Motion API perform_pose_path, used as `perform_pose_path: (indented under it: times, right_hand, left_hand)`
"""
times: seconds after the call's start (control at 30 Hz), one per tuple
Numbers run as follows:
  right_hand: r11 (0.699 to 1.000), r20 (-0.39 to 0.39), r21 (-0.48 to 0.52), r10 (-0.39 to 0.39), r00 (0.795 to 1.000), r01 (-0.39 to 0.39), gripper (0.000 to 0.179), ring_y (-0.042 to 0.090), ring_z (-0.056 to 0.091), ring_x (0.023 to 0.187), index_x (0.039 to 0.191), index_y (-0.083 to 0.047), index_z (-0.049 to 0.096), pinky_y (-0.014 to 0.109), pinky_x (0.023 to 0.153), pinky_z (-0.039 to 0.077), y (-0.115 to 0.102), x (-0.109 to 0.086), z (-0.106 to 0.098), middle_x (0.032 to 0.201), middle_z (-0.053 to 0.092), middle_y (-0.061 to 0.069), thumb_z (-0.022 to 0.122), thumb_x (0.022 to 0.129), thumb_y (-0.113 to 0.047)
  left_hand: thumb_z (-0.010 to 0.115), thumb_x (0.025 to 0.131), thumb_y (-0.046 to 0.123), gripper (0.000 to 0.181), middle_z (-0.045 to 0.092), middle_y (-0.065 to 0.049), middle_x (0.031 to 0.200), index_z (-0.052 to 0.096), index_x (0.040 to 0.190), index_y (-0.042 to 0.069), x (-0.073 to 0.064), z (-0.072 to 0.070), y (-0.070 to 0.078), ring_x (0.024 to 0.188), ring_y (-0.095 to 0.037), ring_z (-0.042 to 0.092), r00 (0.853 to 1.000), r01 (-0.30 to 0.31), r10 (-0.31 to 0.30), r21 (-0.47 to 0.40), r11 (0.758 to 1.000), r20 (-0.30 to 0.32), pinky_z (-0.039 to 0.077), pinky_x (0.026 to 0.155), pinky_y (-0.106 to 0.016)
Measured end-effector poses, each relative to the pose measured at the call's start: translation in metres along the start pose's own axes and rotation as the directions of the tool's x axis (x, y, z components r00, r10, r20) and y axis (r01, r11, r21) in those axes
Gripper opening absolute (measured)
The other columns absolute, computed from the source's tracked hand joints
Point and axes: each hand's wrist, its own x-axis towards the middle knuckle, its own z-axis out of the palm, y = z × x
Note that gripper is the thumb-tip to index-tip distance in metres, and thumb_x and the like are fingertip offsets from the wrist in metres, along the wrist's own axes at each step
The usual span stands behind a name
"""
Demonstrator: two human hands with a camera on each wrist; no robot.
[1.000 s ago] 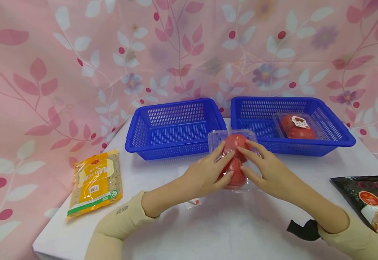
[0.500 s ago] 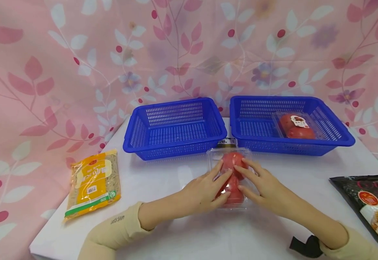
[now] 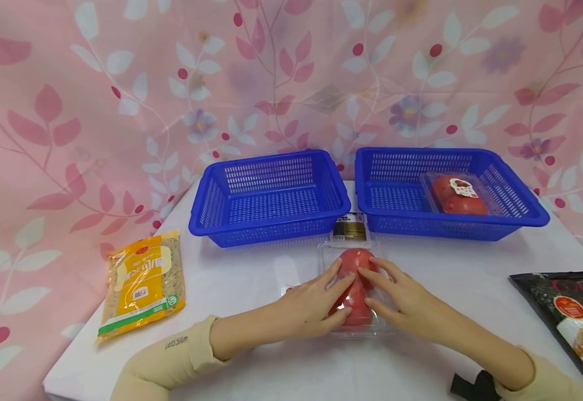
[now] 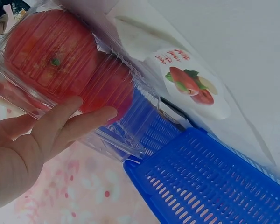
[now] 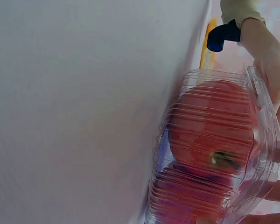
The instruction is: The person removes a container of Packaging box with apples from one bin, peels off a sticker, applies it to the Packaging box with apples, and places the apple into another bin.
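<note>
In the head view a clear plastic clamshell box with two tomatoes lies near the middle of the white table. My left hand touches it from the left, fingers spread over the lid. From the right, my right hand lays its fingertips on the same lid. Ridged clear walls cover the tomatoes in both wrist views. Beside the box, the left wrist view shows a white label with a printed red fruit picture. Some of my right fingertips are cut off at that wrist view's edge.
Two blue baskets stand at the back; the right-hand basket holds another tomato box. A dark-labelled package lies just behind my box. A yellow bag is at left, a black bag at right.
Both hands and the tomato box have moved down the view, away from the baskets. The dark-labelled package behind it has come into sight. The baskets and bags have stayed in place.
</note>
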Motion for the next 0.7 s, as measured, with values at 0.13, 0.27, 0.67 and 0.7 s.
perform_pose_path:
  times: [0.13, 0.27, 0.67, 0.7]
  right_hand:
    - [1.0, 0.002, 0.003, 0.003, 1.0, -0.003, 0.05, 0.042, 0.046, 0.115, 0.131, -0.011, 0.05, 0.057, 0.085, 0.042, 0.0012, 0.0009, 0.0018, 0.133, 0.041, 0.021, 0.064, 0.086, -0.027]
    - [1.0, 0.002, -0.006, 0.002, 1.0, -0.002, 0.05, 0.042, 0.046, 0.115, 0.133, -0.014, 0.049, 0.057, 0.086, 0.041, 0.0035, 0.001, 0.0042, 0.135, 0.04, 0.02, 0.061, 0.088, -0.03]
    - [0.996, 0.016, -0.094, 0.004, 1.0, -0.003, 0.051, 0.044, 0.047, 0.112, 0.135, -0.017, 0.047, 0.06, 0.085, 0.04, 0.0004, -0.0007, 0.0, 0.137, 0.04, 0.017, 0.059, 0.088, -0.035]
    - [0.995, 0.017, -0.098, 0.005, 1.0, -0.003, 0.051, 0.046, 0.044, 0.114, 0.135, -0.017, 0.047, 0.062, 0.086, 0.038, 0.0003, -0.0005, 0.0, 0.137, 0.04, 0.017, 0.059, 0.088, -0.035]
  left_hand:
    - [0.043, 0.093, 0.044, 0.059, 0.02, -0.014, 0.149, 0.031, 0.144, 0.016, -0.0003, 0.0013, -0.002, 0.115, -0.029, 0.051, 1.0, -0.003, 0.003, -0.004, 1.0, -0.004, 0.053, 0.069, -0.042]
    - [0.042, 0.093, 0.045, 0.059, 0.02, -0.014, 0.149, 0.031, 0.144, 0.017, -0.0006, 0.0019, -0.0037, 0.114, -0.028, 0.053, 1.0, -0.004, 0.004, -0.002, 1.0, -0.011, 0.054, 0.068, -0.041]
    - [0.033, 0.094, 0.052, 0.061, 0.013, -0.009, 0.152, 0.019, 0.147, 0.027, -0.0037, 0.0015, -0.008, 0.118, -0.033, 0.048, 0.999, 0.003, -0.004, 0.048, 0.999, 0.033, 0.053, 0.069, -0.042]
    - [0.033, 0.093, 0.053, 0.061, 0.013, -0.009, 0.152, 0.019, 0.147, 0.027, -0.0044, 0.0016, -0.0087, 0.119, -0.033, 0.047, 0.999, 0.004, -0.006, 0.047, 0.999, 0.037, 0.053, 0.07, -0.042]
